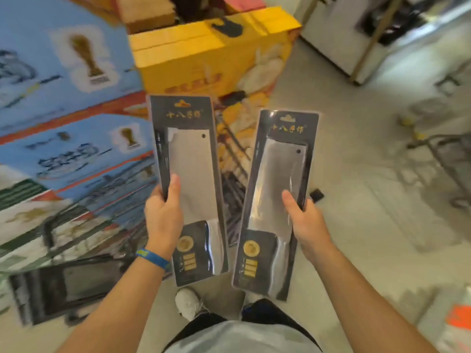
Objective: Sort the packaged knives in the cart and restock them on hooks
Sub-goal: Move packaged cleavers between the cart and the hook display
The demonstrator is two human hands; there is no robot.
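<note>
I hold two packaged cleavers upright in front of me, each a steel blade on a black card with gold lettering. My left hand [163, 215] grips the left package [190, 159] by its left edge, thumb on the front. My right hand [304, 220] grips the right package [277, 189] by its right edge, thumb on the blade's plastic cover. The right package tilts slightly to the right. No hooks are in view.
Stacked blue cartons [63, 103] rise at the left, a yellow carton [211, 54] stands ahead. A dark metal cart frame [448, 159] is at the right edge. White shelving [339, 34] is at the back right. A dark flat item [68, 284] lies at lower left. Pale floor surrounds my feet.
</note>
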